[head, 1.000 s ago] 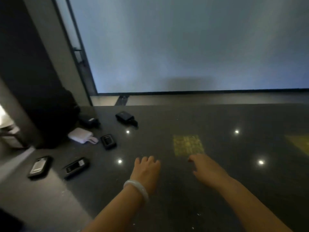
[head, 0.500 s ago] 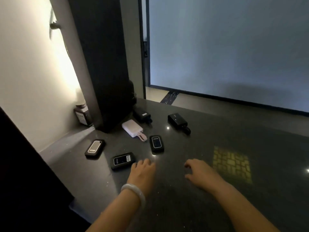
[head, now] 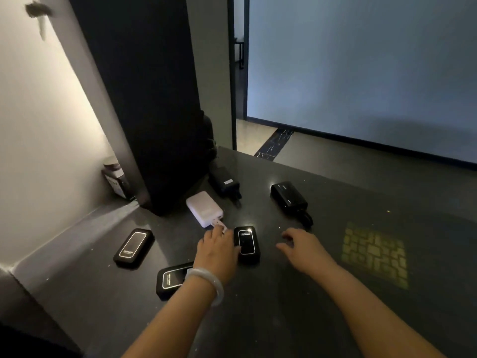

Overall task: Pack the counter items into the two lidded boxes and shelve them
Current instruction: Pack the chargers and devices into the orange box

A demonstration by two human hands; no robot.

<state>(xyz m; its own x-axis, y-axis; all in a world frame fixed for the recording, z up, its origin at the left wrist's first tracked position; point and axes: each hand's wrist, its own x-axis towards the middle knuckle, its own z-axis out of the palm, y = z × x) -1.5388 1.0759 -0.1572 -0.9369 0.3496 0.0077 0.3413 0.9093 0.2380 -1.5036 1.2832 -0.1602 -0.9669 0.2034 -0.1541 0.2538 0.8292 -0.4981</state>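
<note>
Counter items, head view: six lie loose on the dark surface [head: 335, 319], none packed; neither lidded box is in view, so all of the packing and shelving looks left to do. Count: three flat black devices with pale-outlined faces — far-left device [head: 133, 248], near device [head: 171, 279], middle device [head: 247, 243]; one white power bank [head: 204, 211]; two black adapters, one by the dark column [head: 224, 180], one farther right [head: 288, 195]. Left hand [head: 218, 250] reaches flat, fingers straight, over the middle device's edge, gripping nothing. Right hand [head: 304, 250] hovers, loosely curled, empty.
</note>
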